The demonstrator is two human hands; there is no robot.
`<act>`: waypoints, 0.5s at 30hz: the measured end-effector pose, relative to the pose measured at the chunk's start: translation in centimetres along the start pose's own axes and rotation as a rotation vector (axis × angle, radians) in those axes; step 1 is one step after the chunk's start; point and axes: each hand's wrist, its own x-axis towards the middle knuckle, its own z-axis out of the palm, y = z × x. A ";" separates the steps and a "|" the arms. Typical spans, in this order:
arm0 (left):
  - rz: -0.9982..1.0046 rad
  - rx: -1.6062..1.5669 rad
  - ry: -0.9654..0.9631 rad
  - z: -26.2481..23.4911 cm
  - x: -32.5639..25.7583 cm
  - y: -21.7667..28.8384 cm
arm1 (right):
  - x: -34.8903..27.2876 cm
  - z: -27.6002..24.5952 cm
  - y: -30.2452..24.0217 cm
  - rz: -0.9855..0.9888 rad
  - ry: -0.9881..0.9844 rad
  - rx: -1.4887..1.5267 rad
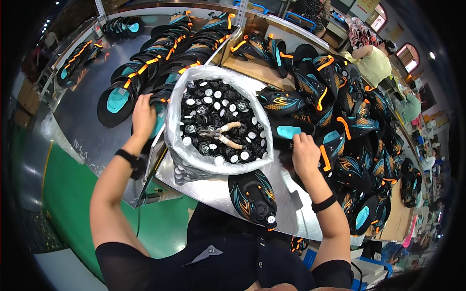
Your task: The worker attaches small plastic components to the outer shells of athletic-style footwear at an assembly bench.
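My left hand [144, 118] is closed on the edge of a black shoe [158, 123] with a teal insole, at the near end of a row; my fingers partly cover it. My right hand [306, 153] grips another black shoe [290, 131] with a teal insole, beside the heap on the right. Between my hands stands a white plastic bag [264, 162] full of small black parts with white round caps. Pliers [224, 135] with tan-wrapped handles lie on top of these parts. In front of the bag, a single patterned shoe [251, 196] rests on the metal table, a white-capped part at its near end.
Rows of nested shoes with orange straps [145, 65] cover the left metal table [80, 114]. A large pile of shoes [357, 165] fills the right side. A metal post [241, 12] rises behind the bag. Other people [374, 63] are at the far right.
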 end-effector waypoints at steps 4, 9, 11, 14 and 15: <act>-0.102 -0.335 -0.158 -3.5 0.0 -0.3 | -0.7 -3.3 2.2 0.110 0.290 0.419; 0.091 -0.163 -0.231 -6.3 0.3 -0.6 | -2.8 -7.6 4.5 0.614 0.157 1.691; 0.203 -0.048 -0.199 -7.6 0.3 0.1 | -4.8 -8.6 4.3 0.677 0.018 1.887; 0.276 0.034 -0.091 -12.4 -1.8 4.9 | -9.0 -9.1 4.5 0.831 -0.216 1.930; 0.314 -0.072 -0.138 -14.2 -2.7 7.5 | -11.0 -8.8 5.4 0.864 -0.358 1.889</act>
